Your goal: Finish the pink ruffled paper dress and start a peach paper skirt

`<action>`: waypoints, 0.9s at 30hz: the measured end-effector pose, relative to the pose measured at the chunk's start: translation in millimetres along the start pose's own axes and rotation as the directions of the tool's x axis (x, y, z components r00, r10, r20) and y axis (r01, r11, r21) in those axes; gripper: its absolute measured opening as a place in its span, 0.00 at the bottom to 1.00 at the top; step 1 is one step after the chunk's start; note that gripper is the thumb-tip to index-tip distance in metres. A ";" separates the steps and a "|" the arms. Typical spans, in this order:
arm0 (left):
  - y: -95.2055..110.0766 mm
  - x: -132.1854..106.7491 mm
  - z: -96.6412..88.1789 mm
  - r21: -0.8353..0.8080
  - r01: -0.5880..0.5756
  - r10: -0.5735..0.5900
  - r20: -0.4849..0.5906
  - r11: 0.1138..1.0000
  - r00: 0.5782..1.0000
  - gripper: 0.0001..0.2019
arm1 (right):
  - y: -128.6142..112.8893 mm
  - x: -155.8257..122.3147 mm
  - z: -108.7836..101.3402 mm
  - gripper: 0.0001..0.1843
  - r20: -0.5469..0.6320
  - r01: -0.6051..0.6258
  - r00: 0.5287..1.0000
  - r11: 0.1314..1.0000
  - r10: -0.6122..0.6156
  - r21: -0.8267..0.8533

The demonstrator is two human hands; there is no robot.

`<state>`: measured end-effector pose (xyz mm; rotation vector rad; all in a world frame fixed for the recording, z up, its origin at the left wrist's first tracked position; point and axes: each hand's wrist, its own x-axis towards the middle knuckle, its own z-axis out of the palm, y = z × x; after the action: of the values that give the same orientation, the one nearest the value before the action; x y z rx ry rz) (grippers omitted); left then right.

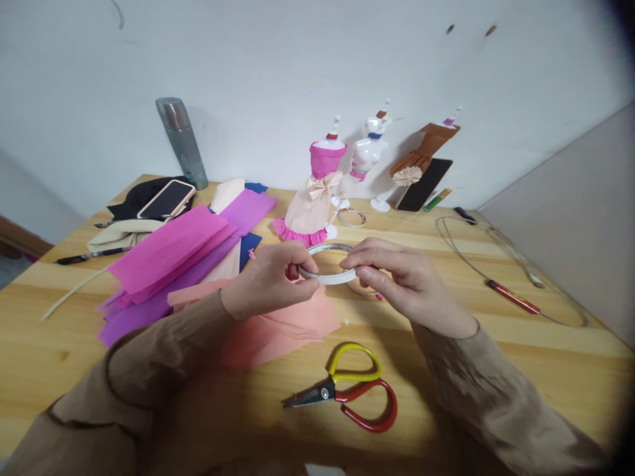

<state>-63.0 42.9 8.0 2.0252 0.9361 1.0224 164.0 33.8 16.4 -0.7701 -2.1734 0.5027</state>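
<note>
Between my two hands is a narrow white roll of tape (336, 279), held level above the table. My left hand (270, 281) pinches its left side with thumb and curled fingers. On its right side, my right hand (409, 281) grips the rim between thumb and forefinger. Below the hands lies a sheet of peach crepe paper (282, 330), partly covered by my left forearm. Scissors (325, 392) with one yellow and one red handle rest on the table in front, blades pointing left. A second thin ring (370, 291) shows partly behind the tape.
Pink crepe paper (163, 248) and purple paper (251, 210) are piled left, near a phone (167, 199) and bottle (183, 145). At the back stand a dressed mini mannequin (327, 162), a bare one (368, 155) and a brown-dressed one (431, 142). A cable tool (513, 297) lies right.
</note>
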 end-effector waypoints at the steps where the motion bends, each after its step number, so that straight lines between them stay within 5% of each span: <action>1: -1.6 -0.2 -0.1 0.011 -0.040 0.040 -0.001 0.999 0.999 0.01 | 0.0 0.0 0.0 0.09 -0.005 0.005 1.000 1.000 -0.005 0.005; 11: -8.1 0.2 -0.7 0.227 -0.341 0.347 0.017 0.912 0.938 0.04 | -6.4 -7.5 2.4 0.11 -0.084 -0.082 0.994 0.993 0.075 -0.084; 16: -15.0 -1.4 5.6 0.503 -0.439 0.491 0.033 0.744 0.871 0.06 | -19.6 -9.9 15.8 0.12 -0.229 -0.192 0.963 0.956 0.141 -0.221; 22: -9.0 -6.5 6.6 0.751 -0.447 0.543 0.142 0.486 0.828 0.08 | -33.8 -10.9 22.3 0.13 -0.213 -0.335 0.901 0.918 0.378 0.213; 27: -5.7 -9.0 9.4 0.769 -0.489 0.546 0.222 0.411 0.808 0.11 | -35.2 -7.9 29.6 0.09 -0.221 -0.252 0.946 0.966 0.236 -0.051</action>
<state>-60.6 36.2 -4.3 3.2501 0.8935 1.0738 132.6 -0.7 13.4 -1.0947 -1.9177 0.4376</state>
